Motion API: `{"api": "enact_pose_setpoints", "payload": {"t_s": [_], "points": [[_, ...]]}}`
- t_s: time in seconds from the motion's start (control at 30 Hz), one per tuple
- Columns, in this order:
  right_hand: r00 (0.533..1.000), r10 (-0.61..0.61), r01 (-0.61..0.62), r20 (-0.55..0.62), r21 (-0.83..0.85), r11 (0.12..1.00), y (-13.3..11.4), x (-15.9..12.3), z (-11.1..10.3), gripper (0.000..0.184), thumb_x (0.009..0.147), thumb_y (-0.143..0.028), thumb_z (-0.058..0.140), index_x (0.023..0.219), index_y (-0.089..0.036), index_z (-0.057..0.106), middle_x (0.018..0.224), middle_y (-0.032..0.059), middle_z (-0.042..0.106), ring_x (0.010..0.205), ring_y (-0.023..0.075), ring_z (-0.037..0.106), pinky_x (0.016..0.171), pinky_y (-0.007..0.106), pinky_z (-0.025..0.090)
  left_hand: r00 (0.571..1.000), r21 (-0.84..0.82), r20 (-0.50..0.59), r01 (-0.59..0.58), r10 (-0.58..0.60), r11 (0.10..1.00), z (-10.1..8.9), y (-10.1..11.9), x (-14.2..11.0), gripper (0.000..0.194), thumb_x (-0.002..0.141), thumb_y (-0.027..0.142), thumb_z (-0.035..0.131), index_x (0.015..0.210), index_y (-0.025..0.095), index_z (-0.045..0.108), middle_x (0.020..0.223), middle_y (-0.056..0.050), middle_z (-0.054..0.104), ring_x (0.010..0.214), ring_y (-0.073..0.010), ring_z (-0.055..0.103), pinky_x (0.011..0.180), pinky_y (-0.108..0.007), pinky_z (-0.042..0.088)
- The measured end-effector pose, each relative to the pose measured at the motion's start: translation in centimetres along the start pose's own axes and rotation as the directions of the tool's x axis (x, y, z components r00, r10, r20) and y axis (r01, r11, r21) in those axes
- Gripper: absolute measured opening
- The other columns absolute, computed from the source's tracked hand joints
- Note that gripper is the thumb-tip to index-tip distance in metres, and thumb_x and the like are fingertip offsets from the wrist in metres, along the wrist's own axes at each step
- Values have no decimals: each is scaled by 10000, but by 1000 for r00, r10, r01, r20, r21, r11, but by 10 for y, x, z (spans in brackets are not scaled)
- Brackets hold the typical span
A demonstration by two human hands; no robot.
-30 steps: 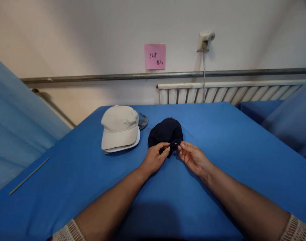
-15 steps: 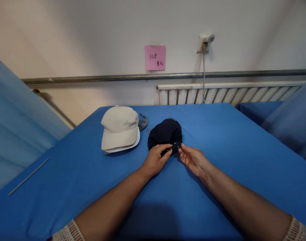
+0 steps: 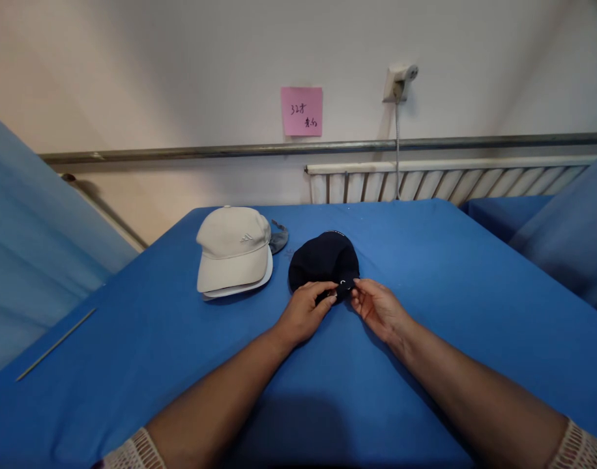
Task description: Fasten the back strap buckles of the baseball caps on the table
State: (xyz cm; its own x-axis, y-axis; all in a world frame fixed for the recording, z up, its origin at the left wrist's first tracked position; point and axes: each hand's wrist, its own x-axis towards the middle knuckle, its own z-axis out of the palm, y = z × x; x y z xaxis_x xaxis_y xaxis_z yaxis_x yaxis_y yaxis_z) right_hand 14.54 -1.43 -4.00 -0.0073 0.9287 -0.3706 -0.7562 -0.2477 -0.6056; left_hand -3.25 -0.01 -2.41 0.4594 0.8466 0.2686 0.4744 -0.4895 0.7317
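A dark navy or black cap lies on the blue-covered table, its strap side toward me. My left hand pinches the near edge of the cap by the strap, thumb and forefinger closed on it. From the other side, my right hand grips the strap's right part between thumb and fingers. Small pale marks show on the strap between the hands. Whether the strap is fastened I cannot tell; the fingers cover part of it.
To the left, a beige cap sits stacked on a white one, with a grey cap partly hidden behind. A thin stick lies near the left edge. Blue curtains hang at both sides; a radiator stands behind.
My right hand has shifted slightly to the right with the strap, and the cap's right side has spread a little. The left hand keeps its place.
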Motion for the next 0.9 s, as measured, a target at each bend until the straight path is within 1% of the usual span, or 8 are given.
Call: {"api": "enact_pose_setpoints", "payload": {"t_s": [0.13, 0.27, 0.4, 0.47, 0.6, 0.7, 0.77, 0.9], "points": [[996, -79, 78, -28, -59, 995, 3, -1, 2, 202, 618, -175, 792, 670, -159, 597, 610, -35, 601, 520, 71, 557, 450, 176, 423, 1000, 17, 10, 10, -10, 1000, 1, 2, 0, 269, 865, 284, 590, 1118, 233, 666, 1065, -39, 706, 978, -188, 641, 918, -345, 488], [995, -102, 100, -9, -129, 987, 3, -2, 2, 222, 609, -225, 781, 654, -167, 572, 594, -37, 580, 513, 77, 539, 447, 193, 395, 1000, 21, 15, 25, -26, 999, 2, 2, 0, 270, 857, 296, 602, 1110, 228, 670, 1062, -47, 707, 983, -198, 641, 926, -364, 484], [992, -123, 121, -1, -175, 977, 2, -4, 3, 238, 614, -252, 767, 662, -182, 545, 570, -45, 556, 492, 82, 516, 440, 202, 368, 999, 7, 26, 25, -26, 1000, 2, 4, -1, 267, 857, 298, 601, 1107, 237, 672, 1065, -42, 708, 983, -198, 643, 916, -357, 487], [993, -114, 115, 17, -182, 977, 1, -5, 4, 254, 619, -265, 771, 668, -188, 534, 564, -51, 544, 479, 80, 497, 442, 205, 362, 999, 5, 23, 27, -27, 1000, 1, 5, 0, 263, 852, 287, 605, 1102, 239, 674, 1063, -40, 709, 979, -197, 644, 907, -351, 489], [994, -63, 78, 89, -183, 980, 0, -6, 4, 292, 637, -314, 794, 695, -193, 534, 590, -53, 554, 488, 72, 493, 465, 202, 375, 999, 7, 19, 26, -26, 1000, 0, 7, 0, 258, 851, 275, 604, 1095, 233, 676, 1049, -36, 712, 960, -191, 646, 894, -338, 489], [992, -55, 77, 114, -201, 977, 1, -4, 3, 325, 629, -350, 815, 709, -192, 542, 611, -53, 566, 490, 65, 491, 476, 199, 389, 999, 26, -19, 39, -39, 999, 0, 6, 1, 244, 851, 275, 602, 1078, 225, 678, 1028, -33, 715, 953, -192, 645, 912, -352, 474], [994, -61, 80, 88, -220, 972, 3, -3, 2, 348, 606, -358, 832, 709, -188, 546, 608, -52, 570, 500, 68, 509, 485, 198, 405, 998, 48, -48, 50, -47, 998, 2, 5, 1, 236, 847, 273, 608, 1066, 223, 680, 1014, -30, 717, 951, -194, 643, 927, -364, 460], [992, -119, 103, -40, -279, 955, 5, -2, 2, 343, 572, -303, 847, 718, -178, 564, 574, -45, 582, 504, 79, 551, 480, 190, 427, 998, 90, -60, 42, -36, 995, 5, 6, 0, 229, 838, 296, 622, 1048, 226, 679, 997, -29, 719, 936, -195, 642, 932, -369, 445]]}}
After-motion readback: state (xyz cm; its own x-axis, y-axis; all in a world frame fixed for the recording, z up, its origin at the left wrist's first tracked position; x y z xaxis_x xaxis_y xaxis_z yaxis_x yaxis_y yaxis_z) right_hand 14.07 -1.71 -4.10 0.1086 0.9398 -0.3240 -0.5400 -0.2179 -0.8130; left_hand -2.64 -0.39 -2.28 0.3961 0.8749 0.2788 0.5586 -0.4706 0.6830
